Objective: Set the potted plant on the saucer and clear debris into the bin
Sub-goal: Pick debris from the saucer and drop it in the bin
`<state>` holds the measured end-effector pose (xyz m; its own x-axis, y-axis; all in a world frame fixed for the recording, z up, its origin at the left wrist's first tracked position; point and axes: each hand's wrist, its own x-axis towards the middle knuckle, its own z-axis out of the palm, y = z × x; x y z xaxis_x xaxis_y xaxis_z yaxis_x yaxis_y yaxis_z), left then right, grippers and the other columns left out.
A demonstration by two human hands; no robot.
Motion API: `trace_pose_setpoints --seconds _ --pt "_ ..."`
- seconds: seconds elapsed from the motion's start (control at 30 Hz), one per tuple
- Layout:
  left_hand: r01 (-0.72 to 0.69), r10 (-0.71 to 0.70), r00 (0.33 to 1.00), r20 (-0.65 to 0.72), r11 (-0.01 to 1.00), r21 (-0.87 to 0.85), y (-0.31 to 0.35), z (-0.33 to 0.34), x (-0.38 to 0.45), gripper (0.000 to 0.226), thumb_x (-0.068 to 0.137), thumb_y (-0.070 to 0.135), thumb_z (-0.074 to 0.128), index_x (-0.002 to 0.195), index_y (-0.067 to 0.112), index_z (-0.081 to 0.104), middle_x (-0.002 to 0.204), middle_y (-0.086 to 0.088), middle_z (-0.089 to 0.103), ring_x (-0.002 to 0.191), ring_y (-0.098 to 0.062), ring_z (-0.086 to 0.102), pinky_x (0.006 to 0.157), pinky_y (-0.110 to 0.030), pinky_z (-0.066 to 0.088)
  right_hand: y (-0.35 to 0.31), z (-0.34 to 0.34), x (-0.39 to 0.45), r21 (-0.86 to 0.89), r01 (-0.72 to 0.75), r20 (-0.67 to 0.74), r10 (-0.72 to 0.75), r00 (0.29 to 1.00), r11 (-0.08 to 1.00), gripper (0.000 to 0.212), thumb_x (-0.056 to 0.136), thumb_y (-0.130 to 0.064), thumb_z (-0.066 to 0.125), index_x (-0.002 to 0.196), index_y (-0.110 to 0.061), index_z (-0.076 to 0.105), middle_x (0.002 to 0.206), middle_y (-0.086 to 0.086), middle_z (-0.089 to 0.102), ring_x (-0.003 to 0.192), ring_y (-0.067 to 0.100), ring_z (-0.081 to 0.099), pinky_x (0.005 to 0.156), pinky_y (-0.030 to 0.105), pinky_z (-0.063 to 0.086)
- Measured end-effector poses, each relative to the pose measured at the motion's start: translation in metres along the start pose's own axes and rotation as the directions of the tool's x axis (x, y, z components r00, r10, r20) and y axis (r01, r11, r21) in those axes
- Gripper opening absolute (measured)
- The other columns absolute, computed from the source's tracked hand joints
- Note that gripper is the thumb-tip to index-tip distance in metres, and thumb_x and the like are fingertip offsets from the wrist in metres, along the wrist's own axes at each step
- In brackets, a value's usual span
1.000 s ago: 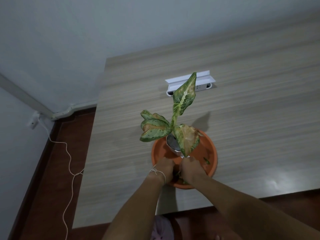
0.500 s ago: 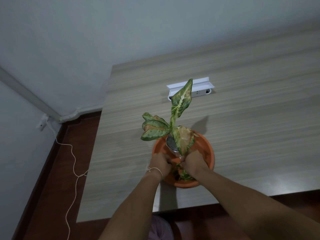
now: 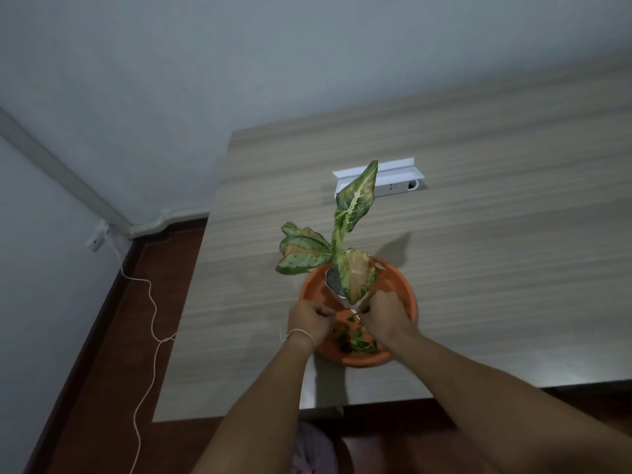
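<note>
While the potted plant [image 3: 345,268] stands in the orange saucer [image 3: 396,285], both hands work at the near side of its base, so the debris to be cleared lies directly beneath and between them. The left hand [image 3: 307,319] is curled at the saucer's near-left rim, its fingers pinched around something thin that I cannot make out. The right hand [image 3: 386,316] is closed against the lower near edge of the small pale pot [image 3: 337,285]; whether it grips the pot or a leaf scrap there I cannot tell. Neither hand is clearly nearer to the leaf scraps [image 3: 359,342], which lie in the saucer's near part, just toward the person from both sets of knuckles.

From this view the plant's long axis runs up and away from the person, a slender stem carrying mottled green-and-cream leaves, several browned and curled at the edges. I judge the saucer to be smooth moulded plastic, round and shallow with a raised rim. It sits near the front edge of a wood-grain counter [image 3: 513,268]. Beyond it lies a white power strip [image 3: 393,186]. No bin is clearly in view.
</note>
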<state>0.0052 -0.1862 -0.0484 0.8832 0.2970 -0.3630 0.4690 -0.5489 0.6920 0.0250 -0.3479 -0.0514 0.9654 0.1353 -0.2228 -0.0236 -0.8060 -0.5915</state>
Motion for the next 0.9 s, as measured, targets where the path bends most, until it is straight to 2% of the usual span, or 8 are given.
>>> trace_pose_setpoints --seconds 0.1,0.3,0.5,0.57,0.67,0.7,0.8,0.9 --pt "0.045 -0.047 0.999 -0.026 0.998 -0.053 -0.013 -0.002 -0.001 0.020 0.067 0.007 0.076 0.059 0.026 0.074 0.073 -0.001 0.075 0.081 -0.022 0.072 0.082 -0.041 0.060 0.005 -0.003 -0.004 0.012 0.003 0.023 -0.004 1.000 1.000 0.019 0.085 -0.009 0.063 0.093 -0.015 0.079 0.091 0.001 0.078 0.089 0.016 0.071 0.080 0.029 0.057" --pt "0.060 -0.072 0.991 -0.109 0.992 -0.108 -0.026 -0.011 -0.009 0.009 0.067 0.008 0.078 0.076 0.010 0.079 0.081 -0.009 0.077 0.084 -0.023 0.071 0.083 -0.040 0.060 -0.005 0.005 -0.007 0.029 0.042 0.050 -0.044 0.998 0.999 0.012 0.081 -0.013 0.067 0.075 -0.014 0.078 0.079 0.000 0.077 0.083 0.016 0.070 0.075 0.030 0.057" --pt "0.060 -0.096 0.974 -0.205 0.983 -0.175 -0.046 -0.040 -0.036 0.004 0.069 0.010 0.078 0.073 0.010 0.078 0.077 -0.008 0.076 0.076 -0.019 0.072 0.079 -0.035 0.061 -0.026 0.020 -0.022 0.049 0.124 0.061 -0.127 0.990 0.991 0.013 0.084 -0.015 0.068 0.089 -0.014 0.080 0.089 0.001 0.078 0.090 0.016 0.069 0.083 0.031 0.056" --pt "0.076 -0.125 0.970 -0.209 0.971 -0.226 -0.062 -0.057 -0.045 0.008 0.068 0.009 0.080 0.075 0.011 0.078 0.078 -0.007 0.077 0.075 -0.018 0.073 0.078 -0.037 0.062 -0.040 0.030 -0.028 0.052 0.156 0.076 -0.160 0.984 0.986 0.012 0.083 -0.018 0.070 0.089 -0.015 0.080 0.089 0.001 0.077 0.084 0.016 0.068 0.072 0.028 0.055" --pt "0.104 -0.165 0.956 -0.243 0.964 -0.244 -0.095 -0.081 -0.058 0.009 0.067 0.010 0.081 0.071 0.017 0.078 0.077 -0.004 0.077 0.073 -0.016 0.073 0.075 -0.038 0.063 -0.068 0.049 -0.040 0.086 0.204 0.099 -0.212 0.972 0.975 0.013 0.084 -0.017 0.067 0.086 -0.017 0.080 0.084 0.001 0.077 0.055 0.004 0.059 0.043 0.012 0.042" --pt "0.110 -0.177 0.948 -0.263 0.962 -0.250 -0.106 -0.089 -0.065 0.009 0.066 0.010 0.081 0.068 0.019 0.078 0.076 -0.004 0.077 0.072 -0.017 0.073 0.075 -0.038 0.063 -0.080 0.055 -0.046 0.097 0.227 0.104 -0.237 0.966 0.969 0.014 0.084 -0.016 0.067 0.086 -0.016 0.080 0.084 0.001 0.078 0.053 0.003 0.059 0.043 0.009 0.042" --pt "0.134 -0.209 0.927 -0.312 0.960 -0.245 -0.145 -0.110 -0.084 0.008 0.065 0.014 0.082 0.070 0.019 0.078 0.073 -0.004 0.077 0.072 -0.016 0.073 0.077 -0.034 0.061 -0.112 0.082 -0.068 0.117 0.311 0.151 -0.326 0.933 0.943 0.014 0.082 -0.013 0.068 0.088 -0.013 0.080 0.089 0.001 0.079 0.073 0.008 0.068 0.067 0.015 0.051" --pt "0.185 -0.263 0.905 -0.334 0.951 -0.248 -0.187 -0.126 -0.113 0.011 0.062 0.016 0.082 0.073 0.017 0.079 0.071 -0.004 0.077 0.071 -0.016 0.073 0.075 -0.032 0.060 -0.136 0.117 -0.094 0.119 0.357 0.214 -0.375 0.902 0.926 0.013 0.080 -0.013 0.071 0.089 -0.014 0.080 0.088 0.001 0.079 0.075 0.007 0.068 0.073 0.017 0.051"
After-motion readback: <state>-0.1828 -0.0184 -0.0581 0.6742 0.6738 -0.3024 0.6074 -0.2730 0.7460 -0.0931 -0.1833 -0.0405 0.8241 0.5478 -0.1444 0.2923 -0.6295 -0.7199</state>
